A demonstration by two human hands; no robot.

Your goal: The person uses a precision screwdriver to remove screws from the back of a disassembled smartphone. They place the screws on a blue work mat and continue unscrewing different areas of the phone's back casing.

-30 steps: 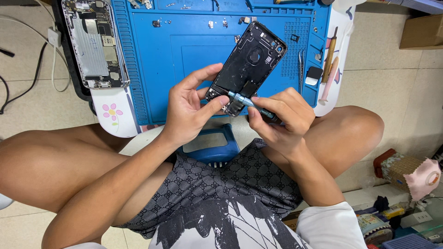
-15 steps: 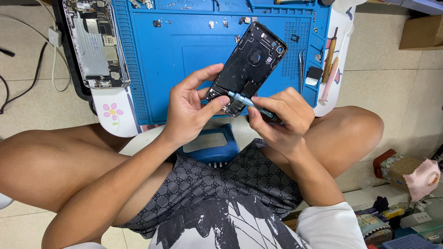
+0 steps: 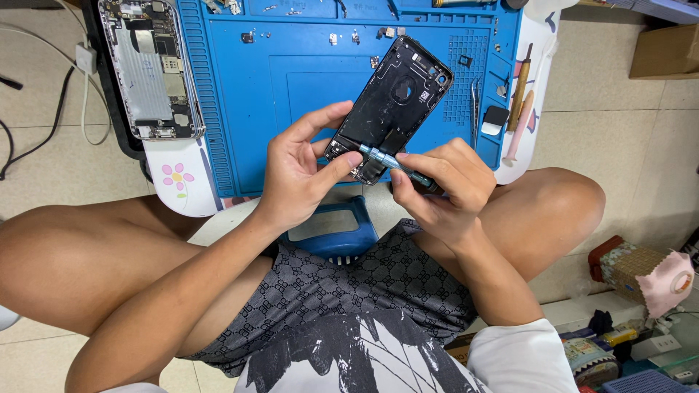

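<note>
Nearest: blue stool (image 3: 331, 231) betw. the knees. Above it, left hand (image 3: 295, 171) holds the black phone housing (image 3: 389, 109) by its lower end, thumb on the lower edge, fingers curled round the left side. Right hand (image 3: 440, 185) pinches a small teal screwdriver (image 3: 389, 161) w/ thumb + fingers, tip touching housing's bottom end. Housing tilts up-right over the blue mat (image 3: 291, 87). Far left: opened silver phone (image 3: 149, 69). Right edge of mat: tweezers (image 3: 475, 109).
</note>
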